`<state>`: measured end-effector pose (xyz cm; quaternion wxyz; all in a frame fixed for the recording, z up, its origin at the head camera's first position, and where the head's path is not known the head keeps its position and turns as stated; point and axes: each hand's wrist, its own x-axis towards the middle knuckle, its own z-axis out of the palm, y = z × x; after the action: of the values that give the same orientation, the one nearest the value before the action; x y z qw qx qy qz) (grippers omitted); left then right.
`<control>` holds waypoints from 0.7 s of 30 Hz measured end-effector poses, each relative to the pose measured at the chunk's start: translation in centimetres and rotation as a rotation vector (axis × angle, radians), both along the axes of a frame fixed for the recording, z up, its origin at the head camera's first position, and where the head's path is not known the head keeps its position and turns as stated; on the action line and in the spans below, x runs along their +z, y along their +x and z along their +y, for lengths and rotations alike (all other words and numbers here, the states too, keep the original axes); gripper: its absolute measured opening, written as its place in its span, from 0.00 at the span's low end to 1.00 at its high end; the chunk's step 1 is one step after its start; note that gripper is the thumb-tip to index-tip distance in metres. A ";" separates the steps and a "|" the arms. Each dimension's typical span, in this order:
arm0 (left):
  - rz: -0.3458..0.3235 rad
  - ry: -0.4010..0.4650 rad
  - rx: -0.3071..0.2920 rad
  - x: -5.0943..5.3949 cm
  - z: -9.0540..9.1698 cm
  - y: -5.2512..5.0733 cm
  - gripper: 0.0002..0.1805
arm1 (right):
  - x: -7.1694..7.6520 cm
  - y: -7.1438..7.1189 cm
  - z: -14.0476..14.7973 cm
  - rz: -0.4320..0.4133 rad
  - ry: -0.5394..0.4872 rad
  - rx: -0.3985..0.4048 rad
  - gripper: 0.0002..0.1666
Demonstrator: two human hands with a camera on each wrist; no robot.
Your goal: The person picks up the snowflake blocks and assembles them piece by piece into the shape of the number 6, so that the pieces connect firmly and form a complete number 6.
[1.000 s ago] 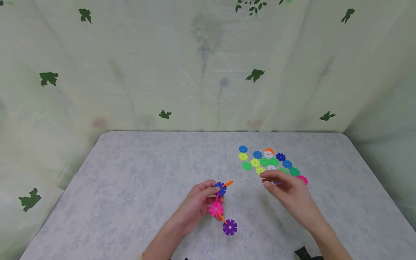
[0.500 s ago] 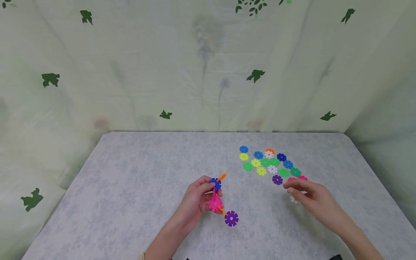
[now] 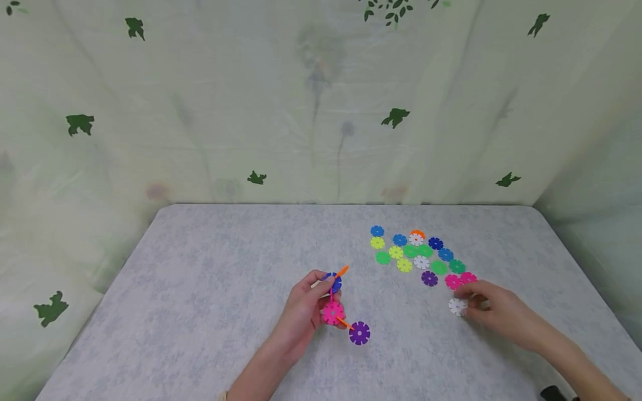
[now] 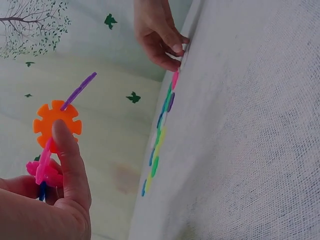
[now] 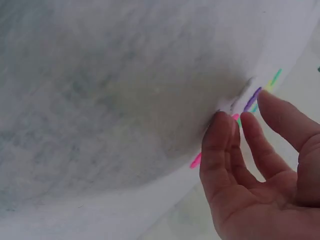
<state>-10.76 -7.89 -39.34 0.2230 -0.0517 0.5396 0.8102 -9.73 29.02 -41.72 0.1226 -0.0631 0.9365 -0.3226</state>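
Note:
My left hand [image 3: 296,317] grips a linked chain of slotted discs: a blue disc [image 3: 336,282] with an orange one [image 3: 342,271] at the top, a pink disc [image 3: 333,313] below, and a purple disc [image 3: 359,333] hanging by another orange one. In the left wrist view the thumb presses an orange disc [image 4: 47,120]. At the right, my right hand [image 3: 501,312] is at the edge of a white disc [image 3: 456,307] on the table. The right wrist view shows thumb and fingers [image 5: 250,165] curved and apart; whether they touch the disc is unclear.
Loose discs lie in a slanting group at the back right, among them a purple disc [image 3: 429,278], a pink one [image 3: 453,282], a green one [image 3: 439,268] and a yellow one [image 3: 404,265]. Behind the grey table [image 3: 225,250] hangs a pale curtain [image 3: 281,100].
The right hand has moved right and toward the near side, from beside the group to the white disc. The left hand with its chain has shifted slightly left and up.

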 end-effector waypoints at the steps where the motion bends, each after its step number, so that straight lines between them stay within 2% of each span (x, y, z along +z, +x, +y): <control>1: 0.001 -0.001 0.000 0.0 0.0 0.0 0.11 | -0.1 -0.1 0.1 0.002 0.003 0.009 0.19; 10: -0.008 -0.007 -0.004 -0.1 0.0 0.0 0.10 | -0.6 -0.5 -0.2 -0.005 0.032 0.016 0.19; 13: -0.007 -0.004 -0.008 -0.2 0.1 0.0 0.10 | -0.4 -0.4 -0.5 -0.015 0.049 0.018 0.16; 18: -0.008 0.002 -0.016 -0.1 0.3 0.1 0.10 | 0.1 0.0 -1.4 -0.053 0.087 -0.028 0.14; 21: -0.014 -0.012 -0.016 -0.1 0.4 0.1 0.09 | 0.6 0.5 -2.3 -0.011 0.088 -0.044 0.14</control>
<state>-10.66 -7.47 -39.49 0.2327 -0.0545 0.5432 0.8049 -9.21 26.77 -41.13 0.1234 -0.0353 0.9503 -0.2838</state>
